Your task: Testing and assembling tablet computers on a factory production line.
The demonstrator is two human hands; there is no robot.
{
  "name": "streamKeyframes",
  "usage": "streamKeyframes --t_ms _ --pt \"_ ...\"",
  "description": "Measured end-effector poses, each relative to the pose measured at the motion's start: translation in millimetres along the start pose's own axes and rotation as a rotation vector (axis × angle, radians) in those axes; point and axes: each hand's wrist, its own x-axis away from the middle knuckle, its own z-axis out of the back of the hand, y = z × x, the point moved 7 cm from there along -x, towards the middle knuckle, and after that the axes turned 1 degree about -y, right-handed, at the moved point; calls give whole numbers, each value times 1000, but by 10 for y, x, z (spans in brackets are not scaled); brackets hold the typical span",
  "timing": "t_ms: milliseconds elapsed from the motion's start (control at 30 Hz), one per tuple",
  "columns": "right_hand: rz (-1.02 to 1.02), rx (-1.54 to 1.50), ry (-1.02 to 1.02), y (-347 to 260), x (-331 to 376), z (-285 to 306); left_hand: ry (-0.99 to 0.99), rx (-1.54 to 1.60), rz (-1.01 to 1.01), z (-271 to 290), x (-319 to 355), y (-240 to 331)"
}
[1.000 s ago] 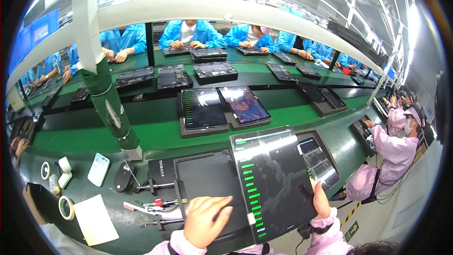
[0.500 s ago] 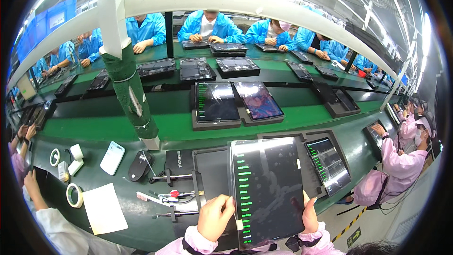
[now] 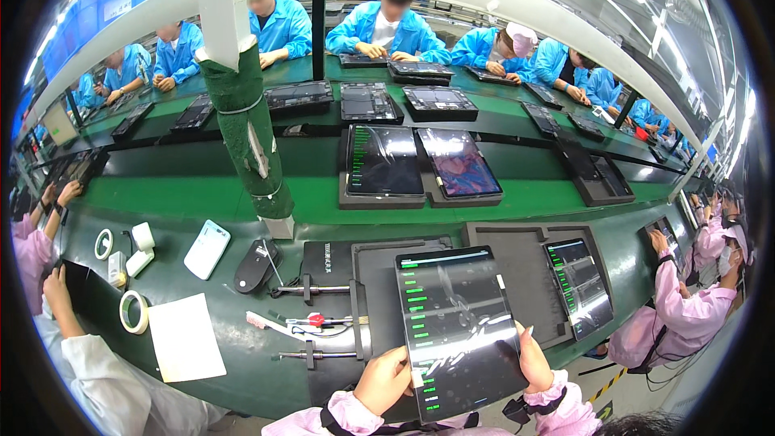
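Note:
A dark tablet (image 3: pixel 460 315) with a lit screen is held up in front of me, a column of green marks along its left side. Light smears and reflections show on its glass. Curled fingers of my left hand (image 3: pixel 384 381) grip its lower left edge, beside a small pale tab. My right hand (image 3: pixel 534 362) holds the right edge, thumb toward the front and the other fingers hidden behind. Behind the tablet, on the bench, lies a dark test fixture (image 3: pixel 367 254) with metal rods. To its right, a second tablet (image 3: pixel 579 287) rests in a black foam tray (image 3: pixel 529 236).
Left on the green bench (image 3: pixel 323 230) are a white sheet (image 3: pixel 187 339), tape rolls (image 3: pixel 134 312), a white phone-like device (image 3: pixel 207 249) and a black mouse-shaped object (image 3: pixel 257 266). A green-wrapped post (image 3: pixel 246 133) stands ahead. Co-workers sit on both sides and across.
The held tablet has tilted back and turned slightly, showing its top edge; its reflections have shifted. Both hands keep their hold. The surrounding scene has slid to the right in view.

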Motion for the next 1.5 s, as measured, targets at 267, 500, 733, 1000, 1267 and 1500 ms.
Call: streamKeyframes --t_ms 267,500,733,1000,1267,1500 --pt "45 76 -12 -128 -169 -124 -40 -216 168 158 69 -110" --pt "58 74 -20 -89 -258 -188 351 -1011 -255 311 218 371" --pt "33 72 38 35 -371 -143 367 -1018 -303 337 228 335" --pt "28 404 527 109 -265 1714 454 -629 -438 609 703 651" --pt "-12 251 484 -80 -391 2623 697 0 -35 1183 1388 -264" --pt "15 314 271 72 -653 2346 823 133 -114 1272 1597 -475"
